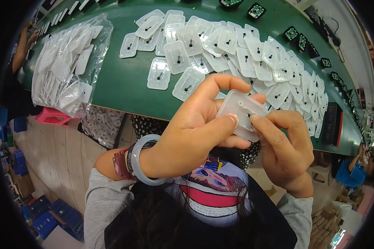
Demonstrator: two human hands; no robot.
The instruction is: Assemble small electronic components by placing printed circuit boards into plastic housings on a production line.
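Between thumb and fingers, my left hand (pixel 199 124) holds a translucent white plastic cover (pixel 238 107), a shallow rounded rectangle, above the table's near edge. My right hand (pixel 284 143) pinches at the cover's right side, where a small dark part shows by the fingertip; most of that part is hidden. On the green table (pixel 124 89) beyond my hands lies a broad heap of like covers (pixel 245 60), each with a small black piece in its middle. A few covers, such as one cover (pixel 159 74), lie apart at the heap's left.
A clear plastic bag (pixel 62 66) of white covers rests at the table's left, over a pink stool (pixel 54 116). Below is a crate (pixel 102 126) of small pale parts. Green circuit boards in black housings (pixel 256 11) line the far edge. Other people sit at both ends.
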